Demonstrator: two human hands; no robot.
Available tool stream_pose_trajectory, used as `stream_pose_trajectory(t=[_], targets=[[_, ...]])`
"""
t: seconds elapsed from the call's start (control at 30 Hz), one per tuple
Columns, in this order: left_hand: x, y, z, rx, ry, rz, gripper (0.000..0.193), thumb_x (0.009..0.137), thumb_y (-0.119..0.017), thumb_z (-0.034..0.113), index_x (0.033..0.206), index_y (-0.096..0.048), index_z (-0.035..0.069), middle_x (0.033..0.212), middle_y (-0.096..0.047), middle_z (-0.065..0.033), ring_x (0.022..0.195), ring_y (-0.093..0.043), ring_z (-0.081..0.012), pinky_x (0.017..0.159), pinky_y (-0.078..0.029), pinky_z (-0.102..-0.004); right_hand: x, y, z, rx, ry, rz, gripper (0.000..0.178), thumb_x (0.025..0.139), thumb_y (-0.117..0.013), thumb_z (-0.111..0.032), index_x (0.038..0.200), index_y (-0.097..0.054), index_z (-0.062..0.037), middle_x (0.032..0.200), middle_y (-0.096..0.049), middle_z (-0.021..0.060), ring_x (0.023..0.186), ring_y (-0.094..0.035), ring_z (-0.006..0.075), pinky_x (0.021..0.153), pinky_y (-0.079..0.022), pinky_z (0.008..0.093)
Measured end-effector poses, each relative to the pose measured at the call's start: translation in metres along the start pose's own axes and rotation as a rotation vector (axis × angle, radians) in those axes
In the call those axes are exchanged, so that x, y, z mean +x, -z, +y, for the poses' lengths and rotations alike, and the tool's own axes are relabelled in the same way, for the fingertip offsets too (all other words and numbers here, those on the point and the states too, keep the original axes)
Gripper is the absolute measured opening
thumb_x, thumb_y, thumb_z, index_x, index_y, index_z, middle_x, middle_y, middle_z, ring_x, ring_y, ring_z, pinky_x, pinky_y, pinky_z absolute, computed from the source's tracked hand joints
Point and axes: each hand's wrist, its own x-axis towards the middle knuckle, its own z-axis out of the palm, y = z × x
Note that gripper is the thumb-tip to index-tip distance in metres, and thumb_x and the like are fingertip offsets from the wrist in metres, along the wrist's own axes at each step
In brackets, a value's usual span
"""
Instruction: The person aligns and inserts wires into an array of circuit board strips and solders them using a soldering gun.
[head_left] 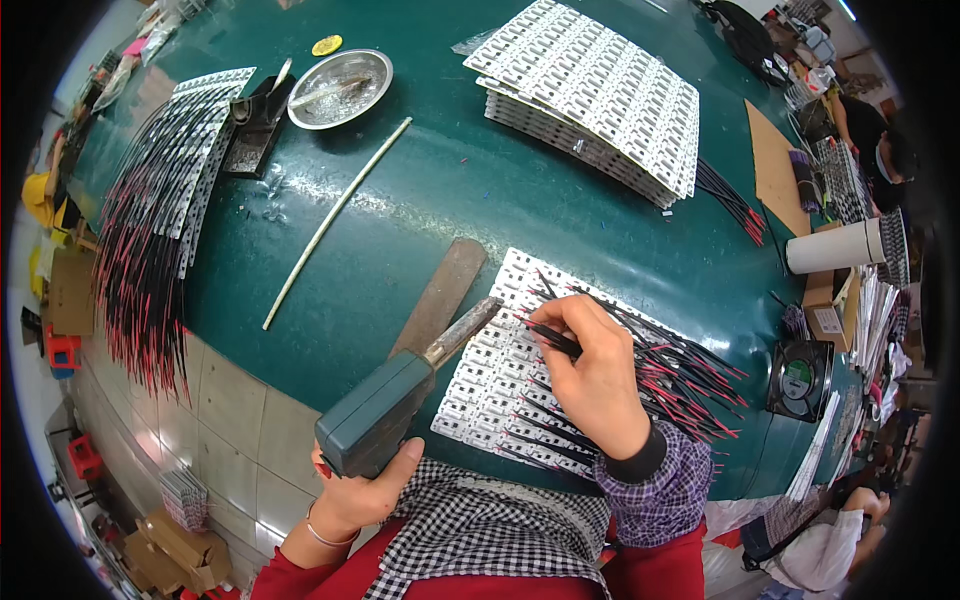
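Observation:
My left hand [365, 492] is wrapped round the handle of a dark green soldering gun [378, 412]. Its metal tip slants up to the right and ends over the left part of a white circuit board panel [482, 385], close to my right fingers. My right hand [598, 375] is closed in a pinch on a few black wires [556, 340] with red ends, held above the panel. More black and red wires [695, 385] fan out to the right, beside and partly under that hand. Several wires lie across the panel's lower part. Whether the tip touches the panel, I cannot tell.
A flat brown bar [440, 295] lies left of the panel. Beyond are a pale rod [335, 225], a metal bowl [340, 88] and a black holder [255, 135]. Wired panels [165, 200] overhang the left table edge. A stack of panels [590, 95] stands at the back.

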Motion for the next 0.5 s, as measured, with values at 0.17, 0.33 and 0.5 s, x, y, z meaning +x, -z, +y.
stream_pose_trajectory(t=[0.17,0.33,0.5], targets=[[-0.002,0.001,0.002,-0.065,0.040,-0.010,0.055,0.083,-0.076,-0.004,0.135,-0.059,-0.004,0.124,-0.069,-0.0155,0.111,-0.067,-0.0223,0.096,-0.053,-0.0347,0.001,-0.007,0.004,-0.061,-0.062,-0.031,0.013,0.082,-0.073,-0.001,0.092,-0.065,0.0009,0.086,-0.063,0.0157,0.074,-0.065,0.0358,0.066,-0.051,0.0423],[0.004,-0.010,-0.002,-0.110,-0.001,0.090,0.033,0.079,-0.081,0.001,0.110,-0.071,-0.005,0.098,-0.075,-0.0098,0.081,-0.070,-0.0139,0.073,-0.056,-0.0273,0.001,-0.007,0.005,-0.122,-0.069,-0.046,0.012,0.082,-0.073,-0.002,0.090,-0.066,0.0012,0.086,-0.063,0.0159,0.074,-0.066,0.0362,0.066,-0.051,0.0440],[0.004,-0.012,-0.002,-0.145,-0.009,0.091,0.036,0.078,-0.080,-0.001,0.111,-0.070,-0.006,0.102,-0.075,-0.0122,0.087,-0.070,-0.0158,0.079,-0.056,-0.0288,0.001,-0.004,0.004,-0.144,-0.058,-0.062,0.011,0.083,-0.072,-0.001,0.092,-0.066,0.0011,0.087,-0.064,0.0174,0.076,-0.066,0.0382,0.066,-0.051,0.0449]])
